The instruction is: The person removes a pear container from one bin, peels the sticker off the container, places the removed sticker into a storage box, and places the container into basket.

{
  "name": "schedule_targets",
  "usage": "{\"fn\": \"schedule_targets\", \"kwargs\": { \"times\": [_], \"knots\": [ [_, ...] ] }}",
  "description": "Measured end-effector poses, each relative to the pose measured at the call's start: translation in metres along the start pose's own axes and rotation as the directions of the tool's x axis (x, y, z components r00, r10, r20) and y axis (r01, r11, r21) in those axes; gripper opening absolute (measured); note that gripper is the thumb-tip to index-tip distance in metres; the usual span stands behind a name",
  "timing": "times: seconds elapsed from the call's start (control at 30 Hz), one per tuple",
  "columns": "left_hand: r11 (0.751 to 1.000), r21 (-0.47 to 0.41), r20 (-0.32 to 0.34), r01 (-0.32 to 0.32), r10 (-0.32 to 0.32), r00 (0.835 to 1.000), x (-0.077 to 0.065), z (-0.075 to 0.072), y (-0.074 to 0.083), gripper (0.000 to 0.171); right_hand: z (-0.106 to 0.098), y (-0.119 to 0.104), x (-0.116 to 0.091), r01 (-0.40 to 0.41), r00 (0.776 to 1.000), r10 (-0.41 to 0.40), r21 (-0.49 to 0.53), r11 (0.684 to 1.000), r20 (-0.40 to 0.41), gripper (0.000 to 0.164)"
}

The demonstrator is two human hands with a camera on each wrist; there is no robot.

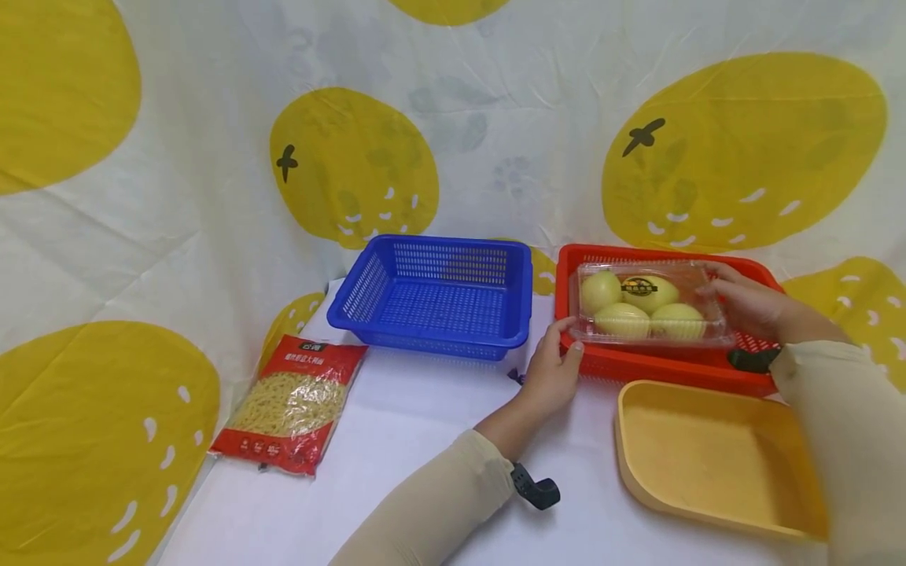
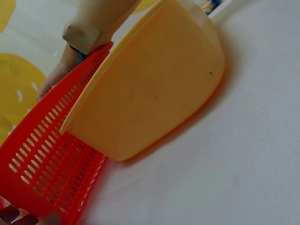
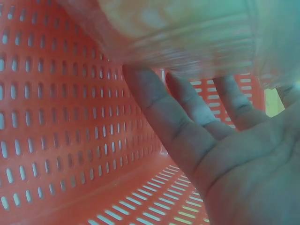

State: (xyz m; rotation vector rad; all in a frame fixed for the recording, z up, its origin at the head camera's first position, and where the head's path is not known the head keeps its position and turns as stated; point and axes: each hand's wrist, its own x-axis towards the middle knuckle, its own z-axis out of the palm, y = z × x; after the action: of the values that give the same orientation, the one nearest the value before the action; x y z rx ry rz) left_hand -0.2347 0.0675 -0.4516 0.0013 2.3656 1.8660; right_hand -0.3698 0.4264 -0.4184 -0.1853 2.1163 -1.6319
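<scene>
A clear plastic box (image 1: pixel 647 306) with several yellow-green fruits sits low over the red basket (image 1: pixel 672 369). My right hand (image 1: pixel 716 295) holds its right end, thumb on the lid. In the right wrist view the fingers (image 3: pixel 159 108) lie under the box (image 3: pixel 187 28), above the red basket's mesh floor (image 3: pixel 56 117). My left hand (image 1: pixel 572 338) grips the basket's front left corner, with the thumb near the box's corner. In the left wrist view its fingertips (image 2: pixel 28 219) rest on the red basket's outer wall (image 2: pixel 47 159).
A blue basket (image 1: pixel 439 244) stands left of the red one. A yellow tray (image 1: pixel 708 456) lies in front of the red basket, close to my right forearm, and shows as the yellow tray (image 2: pixel 150 93) beside the red wall. A red pasta bag (image 1: pixel 293 401) lies at the left.
</scene>
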Motion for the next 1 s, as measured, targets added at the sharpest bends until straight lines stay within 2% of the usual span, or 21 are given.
{"fn": "schedule_targets", "kwargs": {
  "times": [0.2,0.43,0.67,0.77,0.9,1.0],
  "knots": [
    [1.0,-0.011,0.003,-0.008,0.008,1.0,-0.001,-0.001,0.002,0.043,0.001,-0.007,-0.001,-0.038,0.999,0.038,-0.028,0.999,-0.014,0.054],
    [1.0,-0.016,0.005,-0.011,0.011,1.0,-0.001,0.0,0.004,0.043,0.0,-0.007,-0.001,0.009,0.999,-0.01,-0.032,0.999,-0.038,0.047],
    [0.999,-0.033,0.016,-0.002,0.003,1.0,-0.001,0.001,0.006,0.042,-0.006,-0.01,-0.009,0.034,0.999,-0.035,-0.044,0.998,-0.028,0.044],
    [0.999,-0.04,0.023,0.009,-0.009,1.0,-0.002,0.001,0.008,0.042,-0.008,-0.011,-0.012,0.021,0.999,-0.023,-0.045,0.999,-0.034,0.043],
    [1.0,-0.026,0.017,0.014,-0.014,1.0,-0.003,0.001,0.011,0.042,-0.008,-0.012,-0.016,-0.003,0.998,0.0,-0.042,0.999,-0.061,0.049],
    [0.999,-0.011,0.007,0.03,-0.03,1.0,-0.005,0.001,0.013,0.044,-0.007,-0.013,-0.02,0.013,0.996,-0.016,-0.038,0.999,-0.083,0.042]
  ]
}}
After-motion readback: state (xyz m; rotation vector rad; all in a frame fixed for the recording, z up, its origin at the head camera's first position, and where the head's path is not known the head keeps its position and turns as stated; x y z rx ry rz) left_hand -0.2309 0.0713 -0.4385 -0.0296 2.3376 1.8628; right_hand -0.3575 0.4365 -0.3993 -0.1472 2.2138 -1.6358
